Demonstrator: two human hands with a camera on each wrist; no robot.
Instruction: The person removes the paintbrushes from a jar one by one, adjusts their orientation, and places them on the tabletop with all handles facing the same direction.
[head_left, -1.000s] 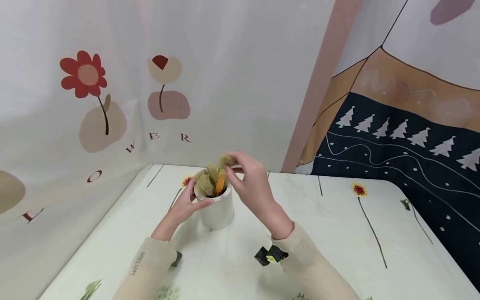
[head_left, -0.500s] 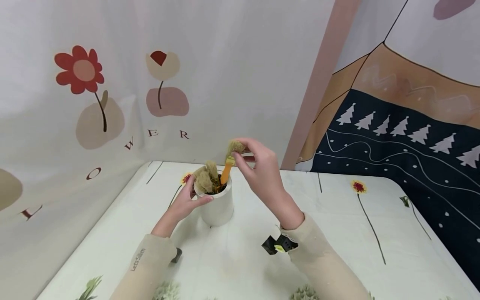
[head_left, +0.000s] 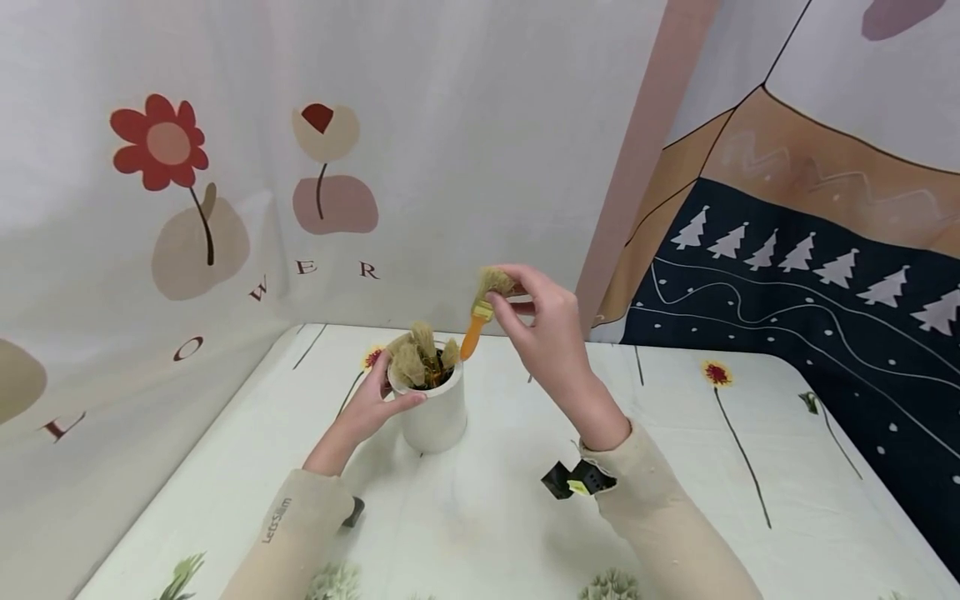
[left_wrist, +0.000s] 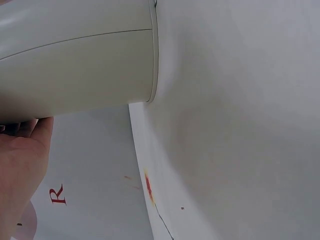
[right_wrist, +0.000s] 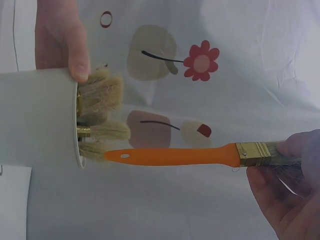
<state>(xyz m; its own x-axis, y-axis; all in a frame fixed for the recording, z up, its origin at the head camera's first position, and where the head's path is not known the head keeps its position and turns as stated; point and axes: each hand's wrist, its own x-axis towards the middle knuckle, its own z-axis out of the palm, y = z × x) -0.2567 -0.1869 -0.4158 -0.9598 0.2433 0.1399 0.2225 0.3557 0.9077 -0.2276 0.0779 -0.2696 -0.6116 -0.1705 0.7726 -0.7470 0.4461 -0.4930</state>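
A white cylindrical container [head_left: 435,423] stands on the table with several bristle-up brushes [head_left: 411,358] inside it. My left hand [head_left: 365,410] grips the container's rim at its left side, the thumb lying over the near edge. Above and to the right, my right hand [head_left: 542,321] pinches a paintbrush [right_wrist: 175,156] by its pale bristles. This brush has an orange handle with a hole near its end and a brass-coloured ferrule. It hangs handle down, its tip just beside the container's right rim. In the left wrist view the container's side [left_wrist: 80,65] fills the upper left.
The table is covered by a white cloth [head_left: 675,467] printed with flowers. Behind it hangs a pale curtain [head_left: 480,150] with flower prints and letters. At the right is a dark fabric [head_left: 757,308] with white trees. A black wrist camera [head_left: 577,479] sits on the right sleeve.
My right hand has drawn the orange-handled paintbrush up and to the right, out of the container. My left hand has stayed on the rim.
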